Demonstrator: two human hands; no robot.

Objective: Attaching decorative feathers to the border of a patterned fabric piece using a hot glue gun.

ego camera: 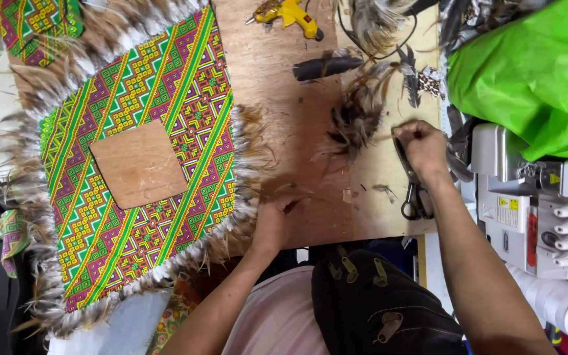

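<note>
Left hand [272, 220] pinches brown feathers at the fluffy fringe of the patterned cloth panel [139, 164], square hole in its middle. Right hand [422, 146] closed on a feather by the loose feather pile [356, 118]. Scissors [412, 190] just beside rt wrist; glue gun [290, 13] at wooden table [284, 98] far edge; sewing machine [534, 204] to the rt.

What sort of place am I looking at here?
Likely a craft or sewing workshop: a patterned cloth edged with feathers lies on a wooden table, with a glue gun, scissors and a sewing machine.
</note>
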